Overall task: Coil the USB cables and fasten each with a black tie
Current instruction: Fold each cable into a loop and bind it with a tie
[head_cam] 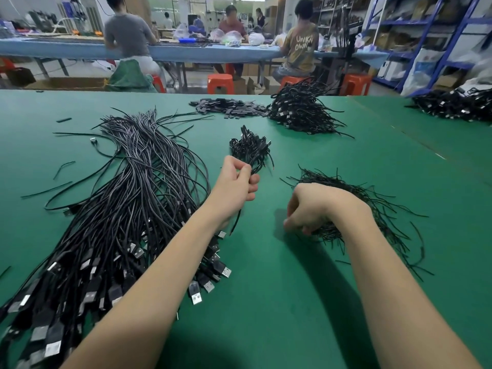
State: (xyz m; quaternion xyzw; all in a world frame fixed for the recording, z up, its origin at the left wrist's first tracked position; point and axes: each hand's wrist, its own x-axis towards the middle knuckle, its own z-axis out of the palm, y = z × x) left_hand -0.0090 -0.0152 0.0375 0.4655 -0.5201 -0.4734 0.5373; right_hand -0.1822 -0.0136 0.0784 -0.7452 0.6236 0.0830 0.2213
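2 hands are working: the left hand point(239, 182) is gripping 1 coiled cable point(250, 149), fingers curled tight; beside it, the right hand point(314, 209) is pinching into 1 tie pile point(372, 206).

Open green lane down the middle of the desk point(266, 302).
Blocked left by loose cables point(119, 209), right by ties point(372, 206), farther ahead by coiled bundles point(300, 110).

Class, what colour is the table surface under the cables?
Green, seen best in the head view: table.
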